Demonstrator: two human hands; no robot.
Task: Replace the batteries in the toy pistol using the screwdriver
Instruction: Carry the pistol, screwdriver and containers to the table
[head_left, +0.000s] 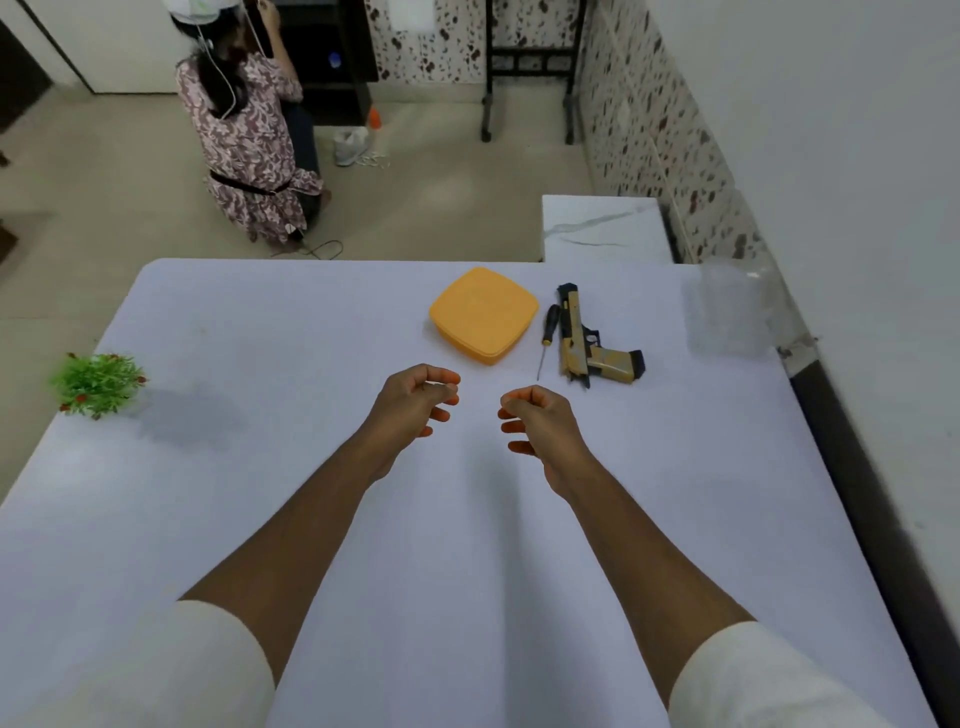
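**Hands idle over table, toy pistol untouched**

Left hand (415, 402) and right hand (537, 418) out over the middle of the white table (260, 322), fingers loosely curled, grasping nothing, palms turned toward each other. Toy pistol (592, 345), tan and black, flat on the table at 1 o'clock from the right hand, muzzle toward 12, grip toward 3. Screwdriver (546, 338) just beside the pistol's left flank, black handle at 12, thin shaft toward 6. Orange lidded container (483, 312) at 12 o'clock from the hands, near the screwdriver. Small green plant (97, 383) at 9 o'clock by the table edge. Clear plastic container (727, 312) at 2 o'clock. No readable writing or brand marks anywhere.
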